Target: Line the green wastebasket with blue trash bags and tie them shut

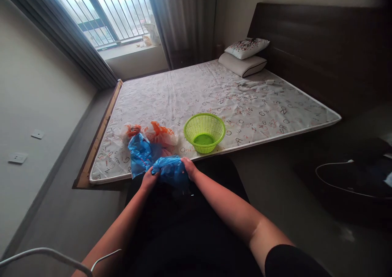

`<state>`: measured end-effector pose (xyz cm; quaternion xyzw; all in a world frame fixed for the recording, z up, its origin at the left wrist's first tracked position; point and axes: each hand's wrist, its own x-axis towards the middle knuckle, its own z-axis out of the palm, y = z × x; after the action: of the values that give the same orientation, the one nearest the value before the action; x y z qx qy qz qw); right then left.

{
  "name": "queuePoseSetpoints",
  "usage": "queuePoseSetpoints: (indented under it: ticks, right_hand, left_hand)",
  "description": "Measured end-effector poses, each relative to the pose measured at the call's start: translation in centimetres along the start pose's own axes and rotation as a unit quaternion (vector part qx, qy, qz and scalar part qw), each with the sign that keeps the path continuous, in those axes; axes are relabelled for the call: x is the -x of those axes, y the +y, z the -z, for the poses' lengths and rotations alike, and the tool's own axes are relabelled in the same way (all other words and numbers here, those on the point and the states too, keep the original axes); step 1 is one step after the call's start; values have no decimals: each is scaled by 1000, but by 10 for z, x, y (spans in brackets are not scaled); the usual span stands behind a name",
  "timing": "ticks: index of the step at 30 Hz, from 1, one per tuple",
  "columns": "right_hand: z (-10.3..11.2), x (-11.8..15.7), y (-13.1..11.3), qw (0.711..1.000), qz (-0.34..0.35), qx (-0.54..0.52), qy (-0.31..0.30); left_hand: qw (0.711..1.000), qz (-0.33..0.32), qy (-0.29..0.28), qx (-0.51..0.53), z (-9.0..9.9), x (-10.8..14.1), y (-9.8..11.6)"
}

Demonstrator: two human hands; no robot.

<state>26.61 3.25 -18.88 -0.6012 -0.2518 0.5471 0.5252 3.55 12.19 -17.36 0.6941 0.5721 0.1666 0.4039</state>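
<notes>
L hand [149,180] and R hand [189,166] both closed, gripping a bunched blue plastic bag [170,171] just off the near edge of the mattress, above the person's dark clothes [190,236]. More blue lies up on the mattress to the left, can't tell if same bag or a 2nd. Touching the blue on the far side: white plastic bags w/ orange bits [161,135]. Lime-green plastic basket [203,122] sits upright to their right, near the mattress edge, just beyond R hand. Mattress [232,101] is white w/ black & red letter print, on a wood bed frame [102,134] showing along left side. 2 pillows [242,64] at far right against dark wood headboard [309,36], crumpled white stuff [255,83] nearby. Grey floor [76,215] both sides. Left wall has 2 white wall plates [17,158]. Far left: barred window [104,11], curtains [183,23]. Near right on floor: dark heap [352,175] w/ white cable [330,175]. Thin metal rail [45,255] bottom left, by L forearm.
</notes>
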Motion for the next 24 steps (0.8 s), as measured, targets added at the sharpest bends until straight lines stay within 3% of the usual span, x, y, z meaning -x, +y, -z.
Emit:
queuePoseSetpoints:
  ticks: [3, 5, 9, 14, 16, 20, 24]
  right_hand:
    - [-2, 5, 0, 995, -1, 86, 58]
    - [-4, 11, 0, 981, 48, 175, 69]
    - [-11, 24, 1, 900, 180, 396, 23]
    - [-20, 32, 4, 848, 212, 484, -31]
    - [-19, 30, 2, 869, 192, 456, -19]
    - [-9, 16, -4, 961, 98, 254, 40]
    - [2, 0, -3, 988, 22, 149, 43]
  left_hand:
    - [1000, -5, -1, -1, 2, 3, 6]
    - [1000, -14, -2, 14, 2, 4, 8]
    - [997, -31, -26, 60, 1, 6, 12]
    - [991, -39, -50, 118, 1, 7, 12]
    - [989, -34, -47, 135, 3, 8, 12]
    - [985, -8, -43, 165, 5, 8, 14]
    - [978, 28, -54, 198, 7, 5, 18]
